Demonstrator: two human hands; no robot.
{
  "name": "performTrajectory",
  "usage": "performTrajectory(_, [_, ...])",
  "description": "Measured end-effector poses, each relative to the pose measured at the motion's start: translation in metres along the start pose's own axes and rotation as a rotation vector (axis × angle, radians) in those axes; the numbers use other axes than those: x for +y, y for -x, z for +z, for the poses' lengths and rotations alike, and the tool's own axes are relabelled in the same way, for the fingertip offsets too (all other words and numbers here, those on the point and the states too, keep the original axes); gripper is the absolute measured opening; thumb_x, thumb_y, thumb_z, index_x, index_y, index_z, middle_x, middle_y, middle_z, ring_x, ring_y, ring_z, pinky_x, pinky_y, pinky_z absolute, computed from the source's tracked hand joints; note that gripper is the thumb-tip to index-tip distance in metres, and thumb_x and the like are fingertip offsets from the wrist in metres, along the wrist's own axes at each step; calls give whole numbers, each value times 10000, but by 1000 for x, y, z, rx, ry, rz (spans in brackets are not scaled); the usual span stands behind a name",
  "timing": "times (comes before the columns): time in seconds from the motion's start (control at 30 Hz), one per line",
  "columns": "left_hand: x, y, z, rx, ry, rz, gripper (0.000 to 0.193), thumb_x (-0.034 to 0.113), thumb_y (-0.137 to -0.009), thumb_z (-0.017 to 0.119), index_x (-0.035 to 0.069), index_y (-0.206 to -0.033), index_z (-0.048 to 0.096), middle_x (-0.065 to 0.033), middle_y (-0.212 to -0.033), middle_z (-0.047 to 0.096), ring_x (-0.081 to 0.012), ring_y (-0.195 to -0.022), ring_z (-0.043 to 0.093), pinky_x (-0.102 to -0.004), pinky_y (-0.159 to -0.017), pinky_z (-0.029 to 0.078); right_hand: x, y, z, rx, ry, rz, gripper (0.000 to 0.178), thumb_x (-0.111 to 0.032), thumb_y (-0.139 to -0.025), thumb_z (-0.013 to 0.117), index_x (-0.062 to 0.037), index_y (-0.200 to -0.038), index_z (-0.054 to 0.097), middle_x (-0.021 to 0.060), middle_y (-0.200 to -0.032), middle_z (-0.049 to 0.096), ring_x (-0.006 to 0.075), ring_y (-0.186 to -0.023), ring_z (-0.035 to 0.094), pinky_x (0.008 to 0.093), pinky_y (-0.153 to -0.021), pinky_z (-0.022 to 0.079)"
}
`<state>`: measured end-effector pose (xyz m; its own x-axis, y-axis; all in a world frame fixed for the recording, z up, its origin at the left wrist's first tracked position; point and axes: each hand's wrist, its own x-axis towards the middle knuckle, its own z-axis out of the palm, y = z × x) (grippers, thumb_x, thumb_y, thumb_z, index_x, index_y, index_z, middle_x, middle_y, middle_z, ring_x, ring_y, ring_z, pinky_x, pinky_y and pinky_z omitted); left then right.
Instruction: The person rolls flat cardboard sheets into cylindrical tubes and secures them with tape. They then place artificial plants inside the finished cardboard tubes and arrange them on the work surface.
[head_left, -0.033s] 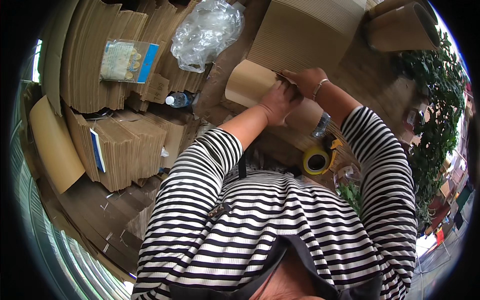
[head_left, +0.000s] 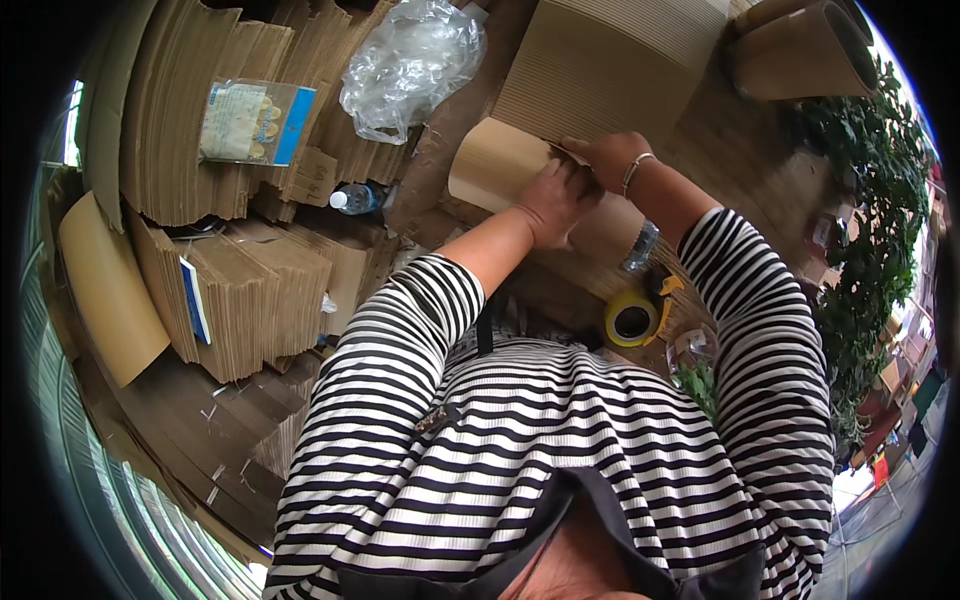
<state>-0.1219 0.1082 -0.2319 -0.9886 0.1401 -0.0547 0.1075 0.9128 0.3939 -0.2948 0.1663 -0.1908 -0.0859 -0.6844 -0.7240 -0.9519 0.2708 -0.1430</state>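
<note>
Brown corrugated cardboard point(head_left: 610, 75) lies under both hands: the right hand point(head_left: 612, 162) pinches its near edge between closed fingers; the left hand point(head_left: 560, 205) curls against it, grip hidden. Left of the cardboard sit a clear plastic bag point(head_left: 408, 68) and capped bottle point(head_left: 358, 199); bodyward, a yellow tape roll point(head_left: 613, 320).

The cardboard point(head_left: 610, 70) is tan, the sleeves point(head_left: 770, 320) striped black-and-white

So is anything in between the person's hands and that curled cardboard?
Nothing that I can see. The left hand and right hand are right at the curled cardboard. The yellow tape roll sits nearer the person's body, out of the way.
</note>
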Motion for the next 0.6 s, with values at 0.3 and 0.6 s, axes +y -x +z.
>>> performTrajectory(0.3, [-1,4,8,-60,-27,-16,1131,559,-558,866,123,-1490,397,-185,-1468,441,-391,-1374,383,-522,-1169,265,32,51,40,71,22,25,636,-193,-955,539,-434,-1523,381,91,-1063,717,270,-978,716,394,-780,568])
performTrajectory(0.6, [-3,3,5,-104,-35,-34,1135,548,-568,879,157,-1509,379,-200,-1489,422,-392,-1367,415,-529,-1164,299,73,116,74,-111,39,164,756,-101,-932,538,-425,-1569,289,89,-1054,702,270,-966,712,390,-770,562])
